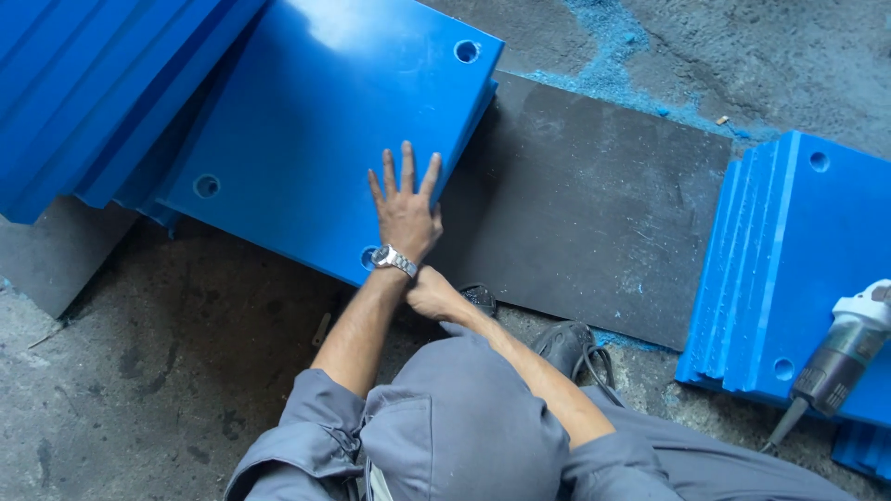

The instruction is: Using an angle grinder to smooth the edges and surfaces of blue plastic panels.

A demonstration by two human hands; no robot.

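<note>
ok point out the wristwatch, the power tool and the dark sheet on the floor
wristwatch (393, 260), head view, on the metal band at the left wrist
power tool (840, 357), head view, on its grey body
dark sheet (594, 204), head view, on its bare middle

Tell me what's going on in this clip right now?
A person crouches on a concrete floor. The left hand lies flat, fingers spread, on the top blue panel of a stack. The right hand reaches under that panel's near edge. A second blue stack sits to the right, with a power tool resting on it.
</note>
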